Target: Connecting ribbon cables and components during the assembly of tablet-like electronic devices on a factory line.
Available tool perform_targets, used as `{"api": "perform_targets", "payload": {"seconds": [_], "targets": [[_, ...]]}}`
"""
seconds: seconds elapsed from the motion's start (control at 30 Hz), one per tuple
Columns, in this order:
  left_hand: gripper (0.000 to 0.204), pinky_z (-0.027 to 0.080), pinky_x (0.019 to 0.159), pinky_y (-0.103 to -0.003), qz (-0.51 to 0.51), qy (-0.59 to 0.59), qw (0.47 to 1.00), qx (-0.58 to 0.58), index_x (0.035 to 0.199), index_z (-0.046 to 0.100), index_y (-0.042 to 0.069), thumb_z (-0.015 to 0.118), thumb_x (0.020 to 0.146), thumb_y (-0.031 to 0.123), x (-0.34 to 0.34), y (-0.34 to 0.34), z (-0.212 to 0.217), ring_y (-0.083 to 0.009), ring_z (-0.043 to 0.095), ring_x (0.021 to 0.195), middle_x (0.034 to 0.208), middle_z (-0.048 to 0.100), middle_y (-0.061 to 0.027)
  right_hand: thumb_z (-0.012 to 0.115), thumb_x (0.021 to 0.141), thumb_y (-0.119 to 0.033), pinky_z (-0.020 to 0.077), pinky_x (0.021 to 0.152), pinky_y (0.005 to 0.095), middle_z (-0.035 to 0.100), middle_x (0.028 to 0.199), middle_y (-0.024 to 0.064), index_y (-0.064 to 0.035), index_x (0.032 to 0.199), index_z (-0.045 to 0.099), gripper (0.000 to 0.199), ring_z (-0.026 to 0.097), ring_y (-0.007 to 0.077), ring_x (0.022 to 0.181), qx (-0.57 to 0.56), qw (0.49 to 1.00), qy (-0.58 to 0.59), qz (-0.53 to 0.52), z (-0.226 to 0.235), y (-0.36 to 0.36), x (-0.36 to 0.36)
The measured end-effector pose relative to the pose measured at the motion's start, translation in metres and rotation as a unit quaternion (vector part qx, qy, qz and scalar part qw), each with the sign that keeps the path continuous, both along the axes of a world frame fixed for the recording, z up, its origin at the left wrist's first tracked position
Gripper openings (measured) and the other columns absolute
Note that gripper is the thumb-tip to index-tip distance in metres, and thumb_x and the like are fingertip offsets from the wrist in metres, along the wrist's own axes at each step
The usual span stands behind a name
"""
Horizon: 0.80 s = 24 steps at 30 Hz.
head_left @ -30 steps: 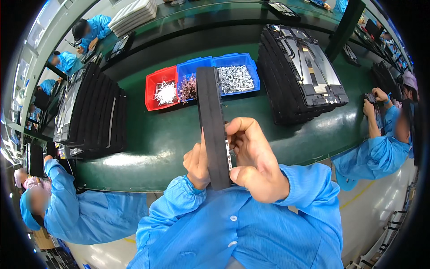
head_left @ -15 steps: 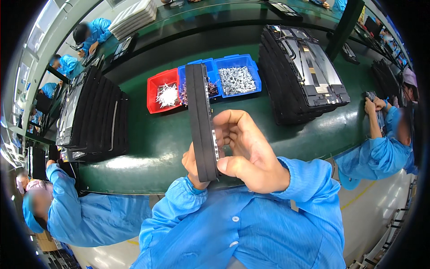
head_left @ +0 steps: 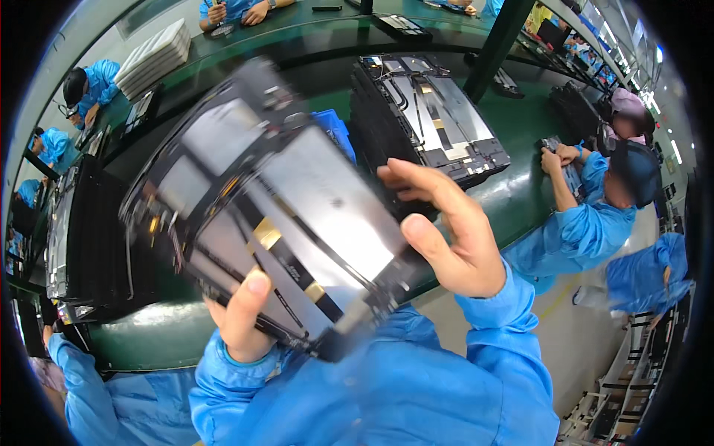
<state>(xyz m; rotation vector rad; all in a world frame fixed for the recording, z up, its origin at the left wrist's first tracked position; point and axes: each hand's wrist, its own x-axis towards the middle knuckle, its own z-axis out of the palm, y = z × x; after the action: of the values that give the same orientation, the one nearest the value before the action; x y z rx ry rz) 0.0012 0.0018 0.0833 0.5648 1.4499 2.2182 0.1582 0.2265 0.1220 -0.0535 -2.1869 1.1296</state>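
Observation:
My left hand [head_left: 245, 316] grips an opened tablet-like device [head_left: 338, 201] by its lower left edge, thumb lying over the face. The device is tilted above the table, somewhat blurred, with silver panels, dark ribbon cables, gold-coloured patches and a black frame. Beside its right edge my right hand [head_left: 457, 241] is raised, fingers apart and curved, with nothing visible in it. Behind the device, a corner of a blue bin [head_left: 335, 130] shows; the rest of the bin is hidden.
A stack of similar devices [head_left: 439, 111] stands at the right of the green table [head_left: 152, 338], another stack [head_left: 85, 238] at the left. White trays [head_left: 155, 58] are piled far left. A dark green post [head_left: 497, 48] rises behind. A co-worker [head_left: 587, 208] sits at the right.
The device has turned from edge-on to face-up and swung left, now covering most of the bins. My right hand has moved slightly right, off its edge. The view has shifted rightward.

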Motion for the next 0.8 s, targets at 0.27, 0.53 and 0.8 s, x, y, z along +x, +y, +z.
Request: {"api": "perform_targets", "payload": {"seconds": [0.27,0.53,0.8], "targets": [[0.054,0.058,0.076,-0.034,-0.23,0.017,0.973,-0.021,0.135,0.054,-0.003,0.072,0.096,0.031,-0.011,0.104,0.067,-0.0178,0.069,0.092,0.113,0.07,-0.0123,0.065,0.101,-0.01,0.0505,0.1,0.0286,0.069,0.129,0.0118,0.0075,0.149,0.049,0.053,0.065,0.0151,0.116,-0.331,0.938,0.046,-0.094,0.029,0.023,0.031],[0.073,0.054,0.066,-0.04,-0.162,0.328,0.921,-0.134,0.148,0.029,-0.018,0.063,0.103,0.029,0.005,0.183,0.037,-0.0278,0.071,0.072,0.085,0.071,-0.0214,0.062,0.101,-0.013,0.0556,0.084,0.0248,0.073,0.117,0.0126,0.0096,0.139,0.058,0.044,0.071,0.0139,0.094,-0.344,0.925,-0.003,-0.159,0.033,0.129,0.033],[0.093,0.055,0.064,-0.046,-0.129,0.357,0.895,-0.236,0.148,0.028,-0.024,0.059,0.102,0.05,0.0,0.195,0.019,-0.0414,0.072,0.073,0.073,0.068,-0.0288,0.066,0.102,-0.026,0.0513,0.095,0.0277,0.071,0.119,0.0056,0.0038,0.131,0.065,0.041,0.066,0.0139,0.106,-0.388,0.906,-0.036,-0.166,-0.001,0.182,0.026]]}}
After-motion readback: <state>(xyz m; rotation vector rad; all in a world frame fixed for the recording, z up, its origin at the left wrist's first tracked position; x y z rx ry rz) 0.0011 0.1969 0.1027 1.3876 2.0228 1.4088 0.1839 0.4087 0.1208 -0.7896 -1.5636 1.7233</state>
